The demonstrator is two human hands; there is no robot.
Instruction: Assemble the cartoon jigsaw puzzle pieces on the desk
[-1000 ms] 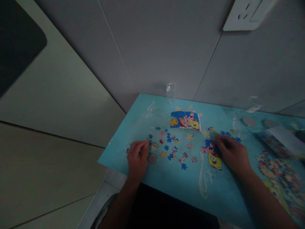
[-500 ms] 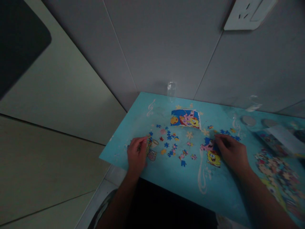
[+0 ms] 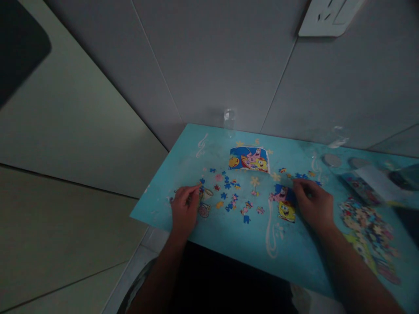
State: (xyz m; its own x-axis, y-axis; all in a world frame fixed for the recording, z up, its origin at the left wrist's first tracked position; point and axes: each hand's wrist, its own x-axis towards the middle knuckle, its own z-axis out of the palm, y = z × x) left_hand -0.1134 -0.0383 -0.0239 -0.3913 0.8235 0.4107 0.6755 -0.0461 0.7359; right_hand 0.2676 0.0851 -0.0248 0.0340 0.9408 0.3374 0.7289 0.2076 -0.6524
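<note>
My left hand (image 3: 185,206) is closed in a pinch over the left part of the blue printed tabletop (image 3: 229,244), beside loose jigsaw pieces. Whatever may be between its fingertips is too small to make out. My right hand (image 3: 312,204) has its fingers curled together at the right edge of a small joined jigsaw section (image 3: 286,211), which shows a yellow square face and a pink figure. Its fingertips hide what they may grip. Between the hands lie several loose jigsaw pieces (image 3: 232,201), mostly blue. Behind them rests a picture card (image 3: 248,158) with the same cartoon figures.
A clear container (image 3: 229,123) stands against the wall at the back. On the right are two round lids (image 3: 332,160), another clear container (image 3: 338,136), a blurred card or packet (image 3: 362,188) and a large heap of jigsaw pieces (image 3: 369,226). More blue pieces (image 3: 303,176) lie beyond my right hand.
The whole view has shifted, so the table and both hands appear slightly farther left and higher. My hands keep nearly the same places over the table.
</note>
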